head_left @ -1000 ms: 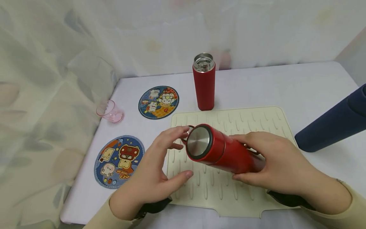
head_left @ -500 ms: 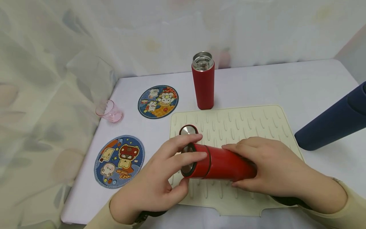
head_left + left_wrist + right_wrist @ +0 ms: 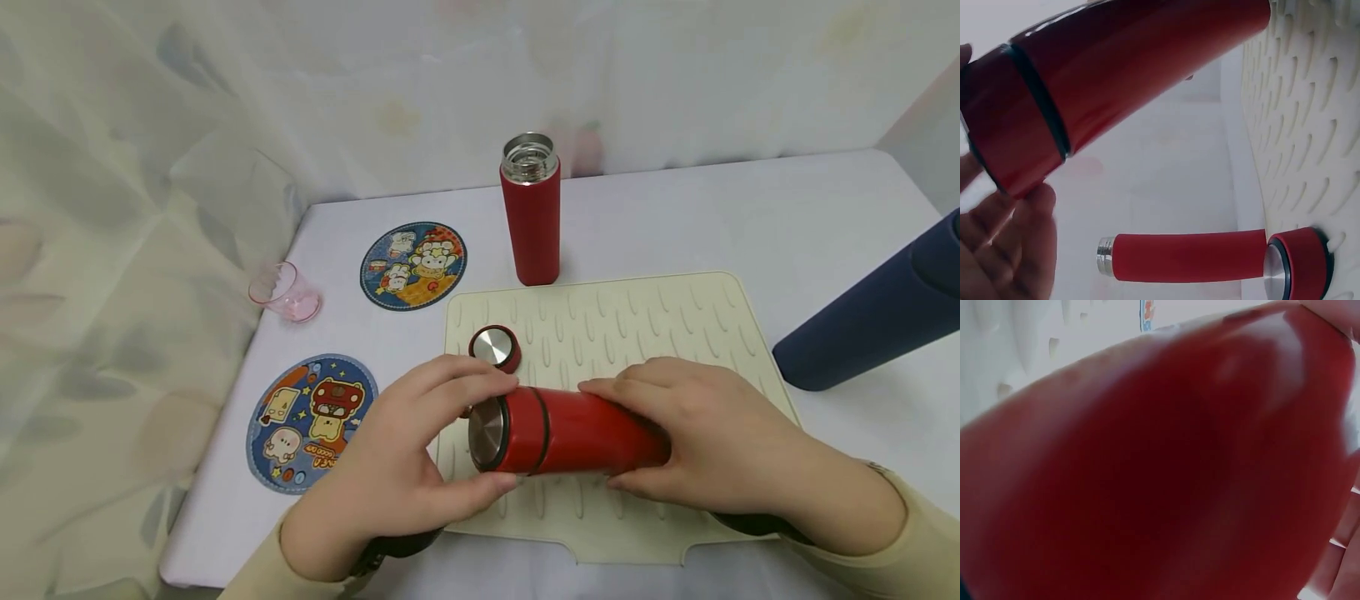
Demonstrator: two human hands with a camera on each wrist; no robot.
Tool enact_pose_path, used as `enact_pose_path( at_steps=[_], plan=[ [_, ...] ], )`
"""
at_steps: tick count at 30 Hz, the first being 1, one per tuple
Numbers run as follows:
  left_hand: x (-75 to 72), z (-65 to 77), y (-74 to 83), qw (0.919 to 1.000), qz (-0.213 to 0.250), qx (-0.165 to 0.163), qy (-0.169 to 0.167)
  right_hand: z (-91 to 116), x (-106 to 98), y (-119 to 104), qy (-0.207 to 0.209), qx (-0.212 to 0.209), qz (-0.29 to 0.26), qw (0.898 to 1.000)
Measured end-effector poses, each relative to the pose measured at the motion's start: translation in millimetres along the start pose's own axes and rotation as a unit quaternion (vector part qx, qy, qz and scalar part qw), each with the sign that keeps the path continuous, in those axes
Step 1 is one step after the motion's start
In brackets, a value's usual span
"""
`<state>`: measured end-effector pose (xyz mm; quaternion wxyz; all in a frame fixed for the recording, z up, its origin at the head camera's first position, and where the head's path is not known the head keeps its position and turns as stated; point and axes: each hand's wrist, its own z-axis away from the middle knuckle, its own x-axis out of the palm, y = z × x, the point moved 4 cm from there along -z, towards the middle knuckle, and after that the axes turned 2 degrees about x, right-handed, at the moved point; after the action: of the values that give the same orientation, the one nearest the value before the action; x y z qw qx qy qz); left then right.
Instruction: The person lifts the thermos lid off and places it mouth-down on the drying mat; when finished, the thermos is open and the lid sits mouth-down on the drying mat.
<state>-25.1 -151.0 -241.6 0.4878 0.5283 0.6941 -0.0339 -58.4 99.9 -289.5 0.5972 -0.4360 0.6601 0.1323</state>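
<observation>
A glossy red thermos is held tilted above a cream ridged drying mat. My right hand grips its body near the right end. At the other end, my left hand holds the silver-topped lid, thumb below and fingers above. In the left wrist view the thermos runs diagonally, with a dark ring between lid and body. The thermos fills most of the right wrist view. A loose red cap with a silver top rests on the mat just beyond my left fingers.
Behind the mat stands a red bottle, its steel neck uncapped. A navy umbrella-like cylinder or bottle leans in at right. Two round cartoon coasters and a pink glass lie left. Curtains border the table.
The thermos has been lowered and levelled toward the mat, uncovering the loose cap behind it. My left hand has moved in from open beside it and closed round its lid end.
</observation>
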Motion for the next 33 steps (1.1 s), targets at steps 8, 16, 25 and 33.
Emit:
enact_pose_path(
  at_steps=[8,16,25,33],
  plan=[
    [0.9,3.2,-4.0,0.9898,-0.134,-0.01,0.047,0,2,-2,-0.028,0.011,0.007,1.0],
    [-2.4,-2.8,7.3,0.9961,0.033,0.081,-0.01,-1,-3,1,-0.023,0.021,-0.01,0.999],
    [-0.3,-3.4,6.0,0.9979,0.045,0.042,-0.018,0,-5,-2,-0.024,0.014,-0.016,0.999],
    [-4.3,-2.4,-1.4,0.9978,-0.054,-0.035,0.019,1,-8,-4,-0.028,0.015,-0.009,0.999]
  ],
)
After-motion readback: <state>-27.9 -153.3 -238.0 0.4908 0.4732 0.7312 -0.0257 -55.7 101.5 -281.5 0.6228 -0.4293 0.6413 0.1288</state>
